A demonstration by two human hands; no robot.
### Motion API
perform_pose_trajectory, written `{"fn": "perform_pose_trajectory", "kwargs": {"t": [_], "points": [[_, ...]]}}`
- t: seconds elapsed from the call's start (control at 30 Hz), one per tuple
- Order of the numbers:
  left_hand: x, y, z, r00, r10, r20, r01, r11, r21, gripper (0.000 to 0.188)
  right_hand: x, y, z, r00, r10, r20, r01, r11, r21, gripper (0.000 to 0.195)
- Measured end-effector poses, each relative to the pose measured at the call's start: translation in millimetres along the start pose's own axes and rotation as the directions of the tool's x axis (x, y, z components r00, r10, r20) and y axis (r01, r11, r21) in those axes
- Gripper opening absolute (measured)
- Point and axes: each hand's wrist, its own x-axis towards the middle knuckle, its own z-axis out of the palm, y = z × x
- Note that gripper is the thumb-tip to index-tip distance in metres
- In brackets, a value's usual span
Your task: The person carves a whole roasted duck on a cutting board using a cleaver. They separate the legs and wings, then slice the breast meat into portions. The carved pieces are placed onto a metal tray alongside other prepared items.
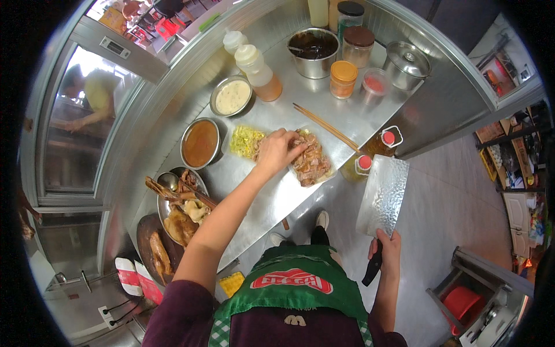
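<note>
My left hand reaches over the steel counter, its fingertips at the chopped meat in a clear plastic tray; whether they pinch a piece is hard to see. Beside it, partly under the hand, another tray holds shredded pale green vegetable and some meat. My right hand grips the black handle of a cleaver, blade up, away from the counter over the floor. Wooden chopsticks lie behind the meat tray. A bowl of brown sauce and a bowl of creamy sauce stand to the left.
Cooked poultry fills a steel dish by my left forearm, next to a round chopping board bearing another piece. Squeeze bottles, a dark sauce pot, jars and a lidded pot line the back. Oil bottles stand beyond the counter's edge.
</note>
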Motion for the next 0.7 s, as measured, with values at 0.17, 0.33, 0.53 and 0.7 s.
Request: {"fn": "perform_pose_trajectory", "kwargs": {"t": [0.17, 0.33, 0.53, 0.7], "points": [[-5, -7, 8, 1.000, 0.020, 0.002, -0.020, 0.998, 0.060, 0.016, 0, -9, 0, 1.000, 0.025, 0.011, -0.026, 1.000, 0.011, 0.011], [-6, -14, 8, 0.997, 0.071, -0.018, -0.069, 0.995, 0.069, 0.019, 2, -4, 0, 1.000, 0.016, 0.027, -0.017, 1.000, 0.008, 0.012], [-5, -14, 12, 0.954, 0.298, -0.014, -0.290, 0.937, 0.196, 0.015, 4, -3, 0, 0.999, 0.038, 0.035, -0.037, 0.999, -0.013, 0.013], [2, -12, 6, 0.967, 0.222, 0.128, -0.231, 0.971, 0.065, 0.015, 5, -3, -2, 0.998, 0.026, 0.049, -0.026, 1.000, 0.001, 0.013]]}}
